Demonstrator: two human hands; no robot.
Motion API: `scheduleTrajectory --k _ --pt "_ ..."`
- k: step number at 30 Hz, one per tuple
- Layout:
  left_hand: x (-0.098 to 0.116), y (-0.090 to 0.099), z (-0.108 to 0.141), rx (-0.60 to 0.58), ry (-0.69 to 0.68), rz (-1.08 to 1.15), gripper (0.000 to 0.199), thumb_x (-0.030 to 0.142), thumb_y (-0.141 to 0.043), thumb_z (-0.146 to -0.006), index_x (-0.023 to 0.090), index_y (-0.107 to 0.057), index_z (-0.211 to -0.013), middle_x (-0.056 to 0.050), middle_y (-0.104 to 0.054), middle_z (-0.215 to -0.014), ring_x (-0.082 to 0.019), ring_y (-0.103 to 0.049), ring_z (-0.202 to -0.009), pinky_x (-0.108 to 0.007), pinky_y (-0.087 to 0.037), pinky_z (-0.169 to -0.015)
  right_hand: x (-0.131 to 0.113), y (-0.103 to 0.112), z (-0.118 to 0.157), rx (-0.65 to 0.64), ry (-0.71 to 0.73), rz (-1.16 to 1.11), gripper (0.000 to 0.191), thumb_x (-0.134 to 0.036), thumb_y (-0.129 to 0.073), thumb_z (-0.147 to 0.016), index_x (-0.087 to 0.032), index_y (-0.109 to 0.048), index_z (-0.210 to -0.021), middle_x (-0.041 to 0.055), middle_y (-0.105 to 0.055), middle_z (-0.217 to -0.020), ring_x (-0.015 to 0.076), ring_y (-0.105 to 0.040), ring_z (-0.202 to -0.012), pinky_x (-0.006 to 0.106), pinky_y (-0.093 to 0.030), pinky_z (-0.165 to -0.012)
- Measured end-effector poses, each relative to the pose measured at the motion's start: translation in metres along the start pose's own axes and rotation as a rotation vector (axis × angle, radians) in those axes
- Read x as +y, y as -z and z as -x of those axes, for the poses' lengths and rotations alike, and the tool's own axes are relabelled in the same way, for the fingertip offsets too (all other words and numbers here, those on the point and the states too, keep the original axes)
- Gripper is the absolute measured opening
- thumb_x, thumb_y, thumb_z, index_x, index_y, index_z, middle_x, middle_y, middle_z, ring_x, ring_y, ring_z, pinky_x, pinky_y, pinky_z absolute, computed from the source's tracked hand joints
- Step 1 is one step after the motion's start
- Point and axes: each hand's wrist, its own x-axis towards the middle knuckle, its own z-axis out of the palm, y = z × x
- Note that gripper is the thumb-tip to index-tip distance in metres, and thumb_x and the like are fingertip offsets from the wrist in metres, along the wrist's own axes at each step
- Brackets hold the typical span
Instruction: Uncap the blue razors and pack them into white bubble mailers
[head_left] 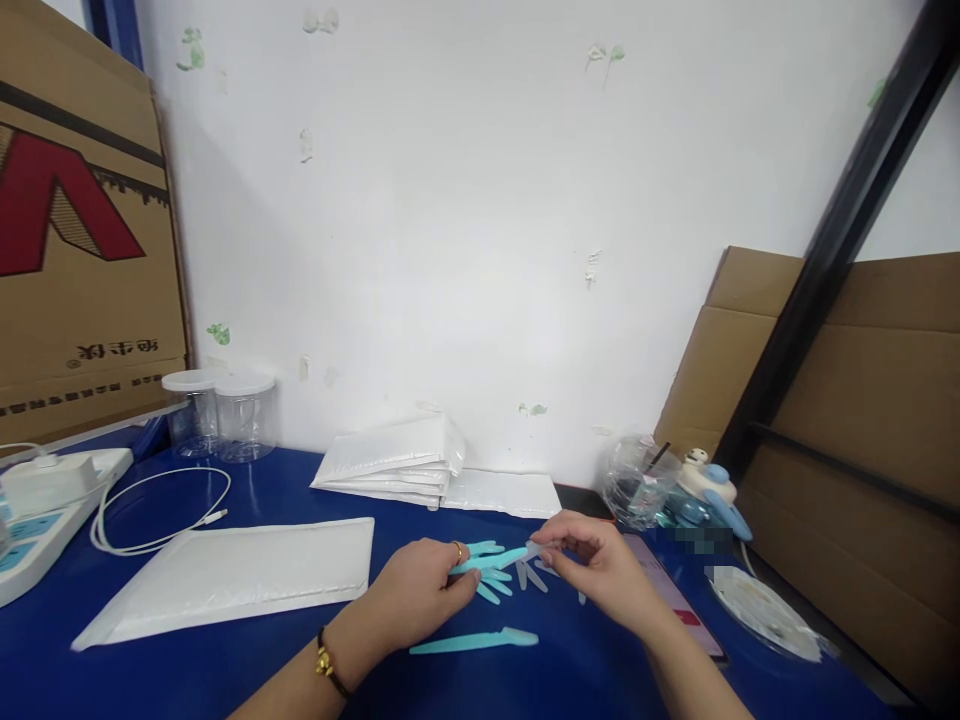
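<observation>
Pinching turquoise eyebrow razor (501, 561) in fingers of left hand (420, 590), clamping clear cap (533, 550) at its blade end with right hand (600, 562); could nick skin through skewed force, with loose razor (476, 641) near left fingers.

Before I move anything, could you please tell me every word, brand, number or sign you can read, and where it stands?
"®": on the cardboard box, beside characters too distorted to read.
Line along the box's lower part: too small to read.
Phone screen: too blurred to read.

2 hands (504, 580), 1 teal tool (495, 562).
</observation>
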Motion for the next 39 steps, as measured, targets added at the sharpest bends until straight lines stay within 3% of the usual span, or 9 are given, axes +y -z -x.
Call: scheduleTrajectory --k 9,12,14,17,21,24,28,35,39 --pt "0.000 -0.011 0.001 -0.027 -0.032 0.015 0.037 0.044 -0.034 -0.089 0.020 -0.053 -0.068 0.001 -0.053 -0.061 -0.013 -0.048 -0.057 -0.025 -0.025 -0.053 -0.003 -0.011 0.001 -0.143 -0.023 -0.063 0.022 -0.034 -0.065 -0.077 -0.018 -0.072 -0.090 0.0050 -0.066 -0.076 0.0157 -0.061 -0.068 0.026 -0.048 -0.063" --pt "0.000 -0.011 0.004 -0.074 -0.057 0.012 0.032 0.041 -0.037 -0.088 0.020 -0.056 -0.074 -0.001 -0.058 -0.067 -0.015 -0.052 -0.062 -0.025 -0.028 -0.054 -0.002 0.005 0.001 -0.128 -0.060 0.089 0.025 -0.032 -0.062 -0.078 -0.019 -0.069 -0.098 0.0061 -0.067 -0.086 0.0161 -0.060 -0.072 0.026 -0.048 -0.065" --pt "-0.001 -0.013 0.006 -0.101 -0.093 -0.014 0.025 0.038 -0.042 -0.085 0.021 -0.058 -0.078 -0.001 -0.061 -0.073 -0.017 -0.055 -0.068 -0.026 -0.030 -0.056 0.006 0.021 0.002 -0.110 -0.084 0.246 0.019 -0.025 -0.058 -0.078 -0.019 -0.070 -0.091 0.0056 -0.067 -0.086 0.0160 -0.059 -0.073 0.025 -0.046 -0.064" --pt "-0.004 -0.017 0.007 -0.120 -0.134 -0.010 0.014 0.031 -0.049 -0.080 0.024 -0.061 -0.078 0.000 -0.063 -0.077 -0.016 -0.056 -0.072 -0.025 -0.032 -0.059 0.029 0.043 0.006 -0.189 -0.191 0.446 0.015 -0.014 -0.056 -0.071 -0.018 -0.069 -0.077 0.0024 -0.066 -0.077 0.0140 -0.058 -0.066 0.022 -0.043 -0.059" --pt "-0.009 -0.015 0.001 -0.102 -0.142 -0.010 0.014 0.025 -0.048 -0.080 0.024 -0.061 -0.074 0.001 -0.062 -0.076 -0.015 -0.055 -0.072 -0.024 -0.034 -0.061 0.056 0.053 0.010 -0.306 -0.299 0.573 0.027 -0.005 -0.056 -0.062 -0.021 -0.070 -0.079 -0.0017 -0.065 -0.072 0.0123 -0.057 -0.064 0.019 -0.039 -0.057" --pt "-0.015 -0.013 -0.004 -0.056 -0.083 -0.070 0.015 0.021 -0.050 -0.078 0.025 -0.063 -0.084 -0.001 -0.062 -0.087 -0.017 -0.056 -0.079 -0.026 -0.037 -0.068 0.063 0.049 0.009 -0.327 -0.310 0.649 0.030 -0.004 -0.061 -0.058 -0.023 -0.070 -0.080 -0.0030 -0.063 -0.072 0.0122 -0.055 -0.065 0.018 -0.036 -0.056" --pt "-0.022 -0.015 -0.009 -0.040 -0.064 -0.116 0.022 0.021 -0.053 -0.078 0.027 -0.062 -0.097 -0.003 -0.058 -0.100 -0.019 -0.054 -0.090 -0.029 -0.039 -0.078 0.059 0.043 0.007 -0.341 -0.292 0.655 0.017 -0.010 -0.065 -0.061 -0.022 -0.068 -0.072 -0.0024 -0.060 -0.075 0.0116 -0.053 -0.064 0.018 -0.035 -0.056" --pt "-0.022 -0.021 -0.011 -0.017 -0.039 -0.108 0.009 0.021 -0.055 -0.079 0.022 -0.062 -0.085 -0.003 -0.058 -0.095 -0.019 -0.054 -0.088 -0.029 -0.039 -0.075 0.042 0.026 0.009 -0.433 -0.363 0.459 0.011 -0.011 -0.059 -0.065 -0.018 -0.061 -0.073 -0.0034 -0.056 -0.063 0.0097 -0.050 -0.056 0.017 -0.034 -0.050" --pt "-0.023 -0.021 -0.011 -0.016 -0.005 -0.118 0.007 0.022 -0.057 -0.079 0.021 -0.062 -0.084 -0.004 -0.058 -0.095 -0.020 -0.054 -0.089 -0.030 -0.039 -0.076 0.023 0.001 0.006 -0.400 -0.252 0.291 0.009 -0.011 -0.056 -0.070 -0.017 -0.059 -0.076 -0.0030 -0.056 -0.066 0.0095 -0.050 -0.060 0.016 -0.037 -0.054"
